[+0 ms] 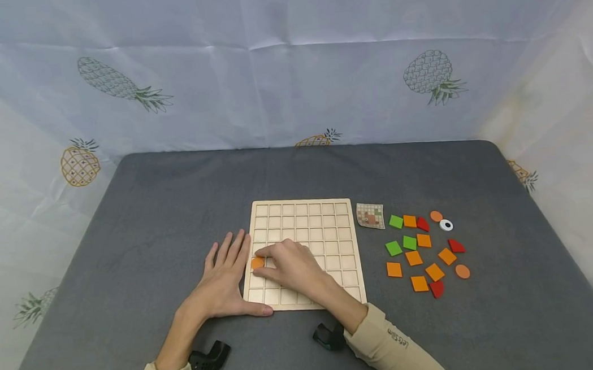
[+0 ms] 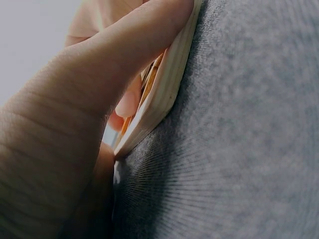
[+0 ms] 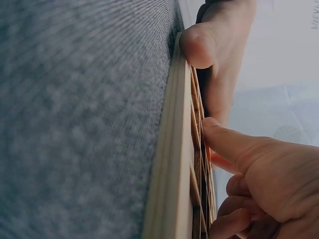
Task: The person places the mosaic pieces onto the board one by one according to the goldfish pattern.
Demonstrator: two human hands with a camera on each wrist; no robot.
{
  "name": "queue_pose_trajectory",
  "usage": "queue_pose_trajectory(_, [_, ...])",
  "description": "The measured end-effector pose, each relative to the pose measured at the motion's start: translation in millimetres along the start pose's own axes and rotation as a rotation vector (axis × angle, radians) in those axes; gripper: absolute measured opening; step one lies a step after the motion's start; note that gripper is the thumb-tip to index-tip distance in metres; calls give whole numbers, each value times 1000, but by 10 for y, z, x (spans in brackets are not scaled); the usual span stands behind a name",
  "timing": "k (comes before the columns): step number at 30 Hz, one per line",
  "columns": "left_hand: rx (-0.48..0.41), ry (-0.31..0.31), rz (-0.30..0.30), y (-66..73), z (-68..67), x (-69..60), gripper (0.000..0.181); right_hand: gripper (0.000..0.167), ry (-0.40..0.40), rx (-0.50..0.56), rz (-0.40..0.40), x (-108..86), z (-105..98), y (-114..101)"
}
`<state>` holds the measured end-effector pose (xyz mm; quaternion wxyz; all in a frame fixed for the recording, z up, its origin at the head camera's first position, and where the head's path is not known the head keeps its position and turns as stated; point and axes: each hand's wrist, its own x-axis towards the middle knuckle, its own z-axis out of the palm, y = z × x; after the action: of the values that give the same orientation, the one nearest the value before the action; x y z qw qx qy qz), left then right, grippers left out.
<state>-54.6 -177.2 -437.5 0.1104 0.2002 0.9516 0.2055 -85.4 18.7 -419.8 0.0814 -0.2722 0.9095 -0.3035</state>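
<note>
Left hand (image 1: 226,280) spread against gridded board (image 1: 308,221), right hand (image 1: 295,266) angled across it — pinching orange tile (image 1: 257,262)

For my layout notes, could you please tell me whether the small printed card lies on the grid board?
No, the printed card lies on the gray table, beside the grid board.

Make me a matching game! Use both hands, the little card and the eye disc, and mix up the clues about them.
1. left hand
2. right hand
3. card
4. eye disc

A. between the board and the green squares
B. white with a black middle
C. against the board's left edge
D. thumb and finger around an orange piece

Pairs: 1-C, 2-D, 3-A, 4-B
</note>
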Motion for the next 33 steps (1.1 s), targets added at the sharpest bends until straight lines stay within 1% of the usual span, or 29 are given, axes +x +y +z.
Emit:
queue_pose_trajectory(11, [-3,-11,1,-4,-5,11,148,29,-6,46,37,-5,2,5])
queue_pose_trajectory(18, [-2,-9,1,-5,-5,6,148,32,-7,27,35,-5,-2,0])
queue_pose_trajectory(21, [-5,-7,2,-4,-4,2,148,37,-4,19,32,-12,-17,-13])
queue_pose_trajectory(25, [-4,-6,0,-6,-1,-1,148,40,25,32,46,-37,-68,-44])
queue_pose_trajectory(29, [-1,-5,-3,-11,2,-1,148,33,70,73,54,-84,-146,-75])
queue_pose_trajectory(33, [-1,-3,-3,-14,4,2,148,28,102,119,39,-167,-239,-83])
